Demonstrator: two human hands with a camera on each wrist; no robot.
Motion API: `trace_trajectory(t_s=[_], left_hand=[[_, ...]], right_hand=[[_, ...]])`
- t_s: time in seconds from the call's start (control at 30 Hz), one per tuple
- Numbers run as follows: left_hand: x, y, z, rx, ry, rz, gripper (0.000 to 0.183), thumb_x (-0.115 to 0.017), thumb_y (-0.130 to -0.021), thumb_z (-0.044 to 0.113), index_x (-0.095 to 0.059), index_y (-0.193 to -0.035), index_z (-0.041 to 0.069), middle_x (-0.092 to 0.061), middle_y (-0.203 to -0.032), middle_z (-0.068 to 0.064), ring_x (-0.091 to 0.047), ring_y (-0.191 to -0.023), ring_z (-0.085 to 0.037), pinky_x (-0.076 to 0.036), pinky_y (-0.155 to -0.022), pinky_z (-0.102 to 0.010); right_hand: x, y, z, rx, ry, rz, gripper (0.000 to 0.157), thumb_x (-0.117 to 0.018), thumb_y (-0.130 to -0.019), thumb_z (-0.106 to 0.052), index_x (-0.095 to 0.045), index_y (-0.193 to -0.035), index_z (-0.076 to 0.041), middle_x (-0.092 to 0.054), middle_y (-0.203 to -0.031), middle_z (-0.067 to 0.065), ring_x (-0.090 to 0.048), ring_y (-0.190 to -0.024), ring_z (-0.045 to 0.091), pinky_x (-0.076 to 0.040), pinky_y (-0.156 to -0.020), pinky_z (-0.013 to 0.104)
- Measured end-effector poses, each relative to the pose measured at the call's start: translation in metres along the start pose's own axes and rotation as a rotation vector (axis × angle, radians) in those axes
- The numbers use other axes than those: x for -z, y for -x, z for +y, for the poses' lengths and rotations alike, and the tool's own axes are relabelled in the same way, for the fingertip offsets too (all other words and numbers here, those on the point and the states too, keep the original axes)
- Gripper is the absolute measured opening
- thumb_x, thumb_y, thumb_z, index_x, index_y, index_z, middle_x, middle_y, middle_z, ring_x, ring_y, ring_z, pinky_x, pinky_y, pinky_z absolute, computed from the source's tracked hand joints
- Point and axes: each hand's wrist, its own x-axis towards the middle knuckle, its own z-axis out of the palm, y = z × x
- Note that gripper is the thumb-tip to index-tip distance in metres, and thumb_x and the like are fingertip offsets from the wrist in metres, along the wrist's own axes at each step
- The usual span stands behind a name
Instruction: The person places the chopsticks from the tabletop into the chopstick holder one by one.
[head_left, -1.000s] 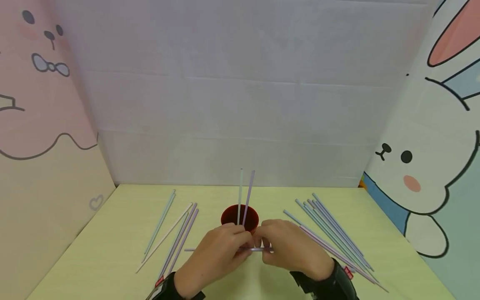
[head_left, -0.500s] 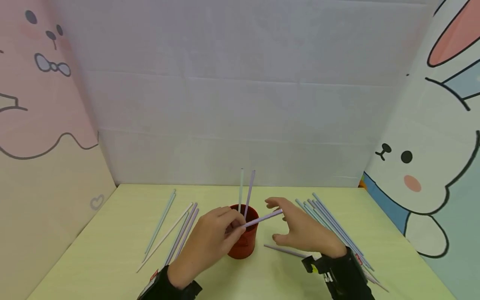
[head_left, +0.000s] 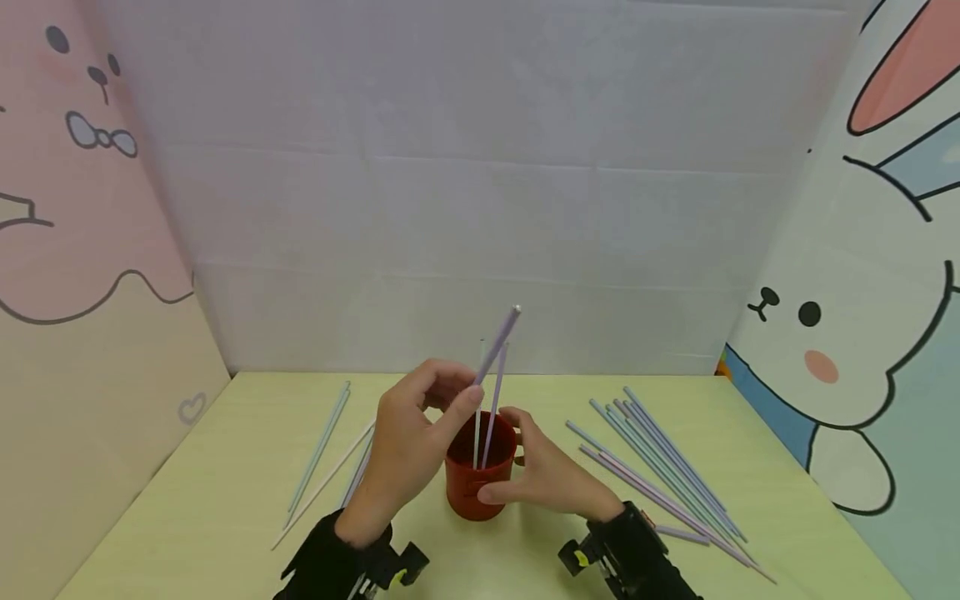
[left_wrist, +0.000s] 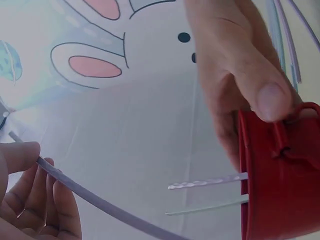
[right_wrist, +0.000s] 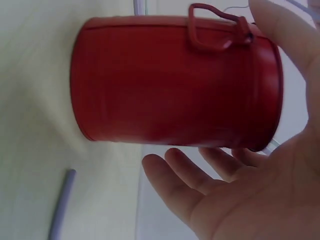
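My left hand [head_left: 420,442] pinches a thin purple stick [head_left: 497,343] between thumb and fingers, tilted up to the right above the red cup [head_left: 480,493]. In the left wrist view the stick [left_wrist: 105,204] runs down to the lower right. A pale green stick [left_wrist: 205,206] and a twisted purple stick [left_wrist: 210,183] stand in the cup. My right hand [head_left: 551,475] is at the cup's right side, its thumb at the front. In the right wrist view its fingers [right_wrist: 180,195] are spread and fairly straight beside the cup; whether they touch it is unclear.
Green, white and purple sticks [head_left: 322,454] lie on the yellow table [head_left: 225,500] at left. A larger bundle of sticks [head_left: 667,467] lies at right, with a purple stick [head_left: 682,534] near the right wrist. A white backdrop [head_left: 480,217] closes off the back.
My left hand has lifted the purple stick and turned it from flat to steeply tilted above the cup. My right hand let go of that stick and moved to the cup's right side.
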Motion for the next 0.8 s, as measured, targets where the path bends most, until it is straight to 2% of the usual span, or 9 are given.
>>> trace_trajectory(t_s=[0.13, 0.27, 0.4, 0.53, 0.8], left_hand=[[0.001, -0.009, 0.014, 0.029, 0.055, 0.050, 0.015, -0.064, -0.093, 0.015, -0.060, -0.107, 0.015, -0.063, -0.091, 0.004, -0.059, -0.080, -0.013, -0.052, -0.072, -0.034], [0.003, -0.015, 0.029, 0.039, 0.073, 0.078, 0.017, -0.062, -0.092, 0.005, -0.058, -0.108, 0.005, -0.062, -0.093, -0.004, -0.058, -0.084, -0.017, -0.052, -0.077, -0.038], [0.001, -0.016, 0.028, 0.061, 0.071, 0.079, 0.017, -0.061, -0.092, 0.003, -0.056, -0.108, 0.002, -0.061, -0.093, -0.006, -0.058, -0.086, -0.018, -0.051, -0.078, -0.038], [-0.005, -0.015, 0.011, 0.089, 0.064, 0.069, 0.016, -0.061, -0.093, 0.007, -0.056, -0.108, 0.006, -0.061, -0.094, -0.004, -0.058, -0.086, -0.016, -0.052, -0.079, -0.038], [-0.020, -0.006, -0.053, 0.180, 0.015, 0.001, 0.014, -0.065, -0.092, 0.023, -0.058, -0.104, 0.020, -0.063, -0.089, 0.007, -0.059, -0.079, -0.007, -0.054, -0.072, -0.032]], right_hand=[[-0.006, -0.001, -0.007, 0.025, -0.054, 0.011, 0.087, -0.080, -0.077, -0.021, -0.023, -0.141, -0.006, -0.045, -0.132, 0.011, -0.047, -0.117, 0.026, -0.042, -0.095, 0.050], [-0.007, 0.000, -0.022, 0.002, -0.084, 0.029, 0.081, -0.079, -0.078, -0.017, -0.027, -0.139, -0.006, -0.048, -0.130, 0.014, -0.048, -0.115, 0.030, -0.042, -0.094, 0.051], [-0.006, 0.001, -0.027, -0.015, -0.067, 0.034, 0.078, -0.079, -0.078, -0.015, -0.028, -0.138, -0.008, -0.049, -0.130, 0.014, -0.049, -0.115, 0.031, -0.043, -0.094, 0.050], [-0.006, 0.001, -0.026, -0.018, -0.049, 0.029, 0.078, -0.079, -0.079, -0.016, -0.028, -0.138, -0.008, -0.049, -0.130, 0.013, -0.050, -0.114, 0.029, -0.044, -0.094, 0.047], [-0.005, 0.002, -0.023, -0.014, -0.036, 0.018, 0.077, -0.078, -0.079, -0.018, -0.029, -0.138, -0.010, -0.048, -0.130, 0.011, -0.050, -0.114, 0.026, -0.045, -0.093, 0.044]])
